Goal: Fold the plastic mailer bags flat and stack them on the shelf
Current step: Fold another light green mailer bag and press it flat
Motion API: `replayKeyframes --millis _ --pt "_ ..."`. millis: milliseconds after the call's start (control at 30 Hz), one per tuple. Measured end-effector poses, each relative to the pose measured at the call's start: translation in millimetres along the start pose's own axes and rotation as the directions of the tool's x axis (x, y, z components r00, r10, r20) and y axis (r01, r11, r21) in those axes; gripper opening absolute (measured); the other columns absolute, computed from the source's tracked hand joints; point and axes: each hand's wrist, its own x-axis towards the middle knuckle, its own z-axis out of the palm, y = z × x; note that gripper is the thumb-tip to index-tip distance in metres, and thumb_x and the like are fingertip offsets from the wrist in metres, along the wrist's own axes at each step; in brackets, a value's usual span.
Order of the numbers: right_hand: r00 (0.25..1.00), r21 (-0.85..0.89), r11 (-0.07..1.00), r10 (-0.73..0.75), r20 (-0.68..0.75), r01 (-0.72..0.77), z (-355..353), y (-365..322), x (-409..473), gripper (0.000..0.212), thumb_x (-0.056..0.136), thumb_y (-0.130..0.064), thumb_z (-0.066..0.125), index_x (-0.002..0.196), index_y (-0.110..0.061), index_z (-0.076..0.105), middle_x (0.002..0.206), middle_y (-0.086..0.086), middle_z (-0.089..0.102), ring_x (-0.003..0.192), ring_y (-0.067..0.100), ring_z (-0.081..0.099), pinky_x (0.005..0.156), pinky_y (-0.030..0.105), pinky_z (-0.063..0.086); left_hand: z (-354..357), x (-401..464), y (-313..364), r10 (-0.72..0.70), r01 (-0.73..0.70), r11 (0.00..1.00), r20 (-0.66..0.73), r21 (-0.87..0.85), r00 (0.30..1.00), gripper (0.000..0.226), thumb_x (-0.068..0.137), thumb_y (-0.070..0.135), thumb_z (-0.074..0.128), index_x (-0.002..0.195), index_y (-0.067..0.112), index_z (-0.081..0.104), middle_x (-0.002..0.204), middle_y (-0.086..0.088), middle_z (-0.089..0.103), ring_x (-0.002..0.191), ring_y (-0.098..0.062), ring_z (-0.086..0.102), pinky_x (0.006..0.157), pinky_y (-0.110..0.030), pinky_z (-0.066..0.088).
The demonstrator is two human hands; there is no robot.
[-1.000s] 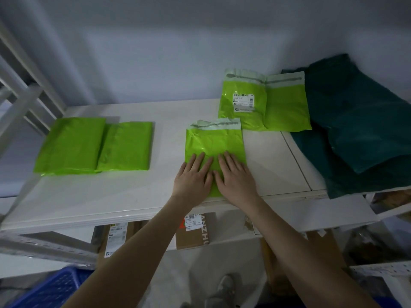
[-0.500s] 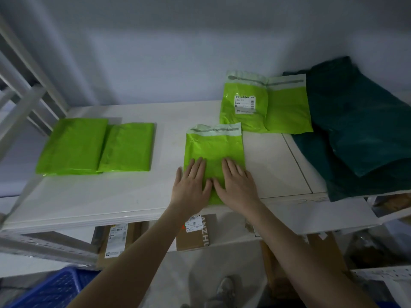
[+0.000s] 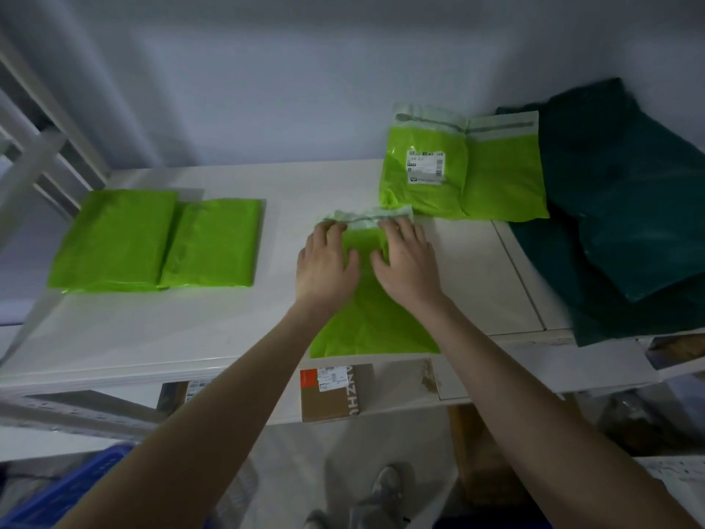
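Note:
A lime-green mailer bag (image 3: pixel 375 322) lies flat on the white shelf (image 3: pixel 213 330), its near end reaching the front edge. My left hand (image 3: pixel 326 261) and my right hand (image 3: pixel 406 257) rest side by side on its far half. The fingertips of both curl over the pale adhesive flap (image 3: pixel 372 216), which looks crumpled and slightly lifted. Two folded green mailers (image 3: pixel 156 242) lie side by side at the shelf's left. Two unfolded green mailers (image 3: pixel 463 169), one with a white label, lean at the back right.
A dark green bag or cloth (image 3: pixel 625 208) covers the shelf's right end. White rack uprights (image 3: pixel 34 147) stand at the left. Below the shelf are cardboard boxes (image 3: pixel 335 393), a blue crate (image 3: pixel 65 490) and my shoe (image 3: pixel 377 490).
Both hands slid from the bag's near end up to its far end and now grip the flap. The bag's near end lies uncovered at the shelf edge.

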Motion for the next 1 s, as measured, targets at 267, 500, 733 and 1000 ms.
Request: replayKeyframes --millis 267,500,733,1000 --pt "0.961 -0.091 0.975 -0.181 0.211 0.204 28 14 33 0.047 0.099 -0.025 0.032 0.145 -0.014 0.029 0.155 0.004 0.023 0.142 0.020 0.019 0.115 0.040 0.019 34 28 -20 0.083 -0.157 0.965 0.325 0.208 0.942 0.057 0.101 0.032 0.026 0.151 0.012 0.006 0.159 -0.004 0.001 0.146 -0.020 -0.004 0.119 -0.036 0.002" --pt "0.956 -0.034 0.985 -0.157 0.246 0.171 43 24 27 0.048 0.102 -0.026 0.025 0.149 -0.019 0.021 0.158 -0.004 0.012 0.145 0.012 0.007 0.118 0.035 0.006 33 29 -30 0.086 -0.131 0.980 0.273 0.149 0.958 0.063 0.090 0.047 0.033 0.149 0.028 0.019 0.158 0.004 0.013 0.146 -0.017 0.006 0.116 -0.038 0.010" --pt "0.969 -0.059 0.989 -0.122 0.215 0.138 43 22 24 0.049 0.100 -0.026 0.026 0.148 -0.021 0.021 0.158 -0.005 0.012 0.146 0.013 0.006 0.117 0.039 0.008 31 27 -32 0.042 -0.093 0.967 0.215 0.237 0.976 0.069 0.079 0.060 0.023 0.144 0.040 0.026 0.158 -0.003 0.013 0.145 -0.019 0.011 0.114 -0.039 0.010" --pt "0.970 -0.183 0.979 0.124 0.208 -0.086 48 25 25 0.066 0.095 -0.054 0.024 0.151 -0.024 0.003 0.159 0.008 -0.006 0.146 0.021 -0.007 0.115 0.050 -0.004 34 26 -30 -0.074 0.001 0.964 0.263 0.267 0.962 0.069 0.094 0.057 0.019 0.151 0.022 0.000 0.158 -0.003 -0.012 0.145 -0.018 -0.014 0.115 -0.047 -0.009"
